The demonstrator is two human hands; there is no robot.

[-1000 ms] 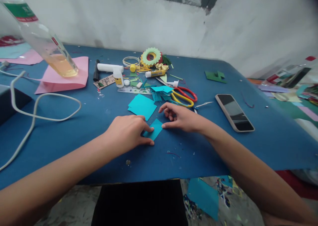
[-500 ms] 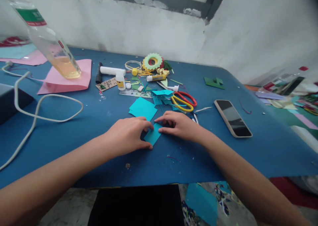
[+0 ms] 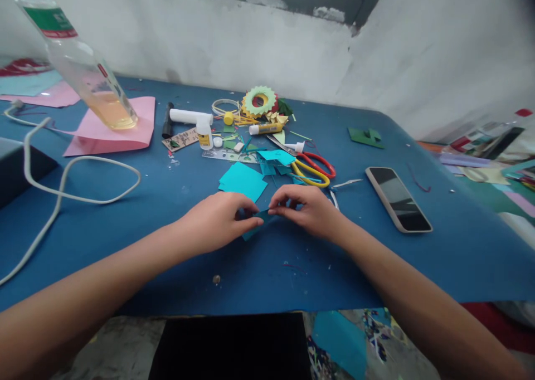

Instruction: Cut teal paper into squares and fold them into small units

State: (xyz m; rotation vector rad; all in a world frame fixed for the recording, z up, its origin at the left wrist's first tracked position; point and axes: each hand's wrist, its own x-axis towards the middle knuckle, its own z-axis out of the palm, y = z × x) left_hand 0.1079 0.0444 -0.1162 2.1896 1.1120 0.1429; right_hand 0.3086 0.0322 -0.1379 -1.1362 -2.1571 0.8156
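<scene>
Turquoise paper piece (image 3: pixel 263 215), small, pinched thumb-to-finger by bare left hand (image 3: pixel 219 218) and bare right hand (image 3: pixel 308 210); over blue tabletop (image 3: pixel 188 288), just nearside of overlapping flat turquoise paper squares (image 3: pixel 243 181).

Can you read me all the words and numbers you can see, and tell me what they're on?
None is clear enough to quote.
Big bottle: pale marks on its green-and-red label, too blurred.
Brown card: dark writing, too blurred.
Little white bottle: yellow label, too small.
Glue stick: yellow wrapper, too small.
Clear ruler: faint marks, too small.
Blue paper being handled: no writing shows.
</scene>
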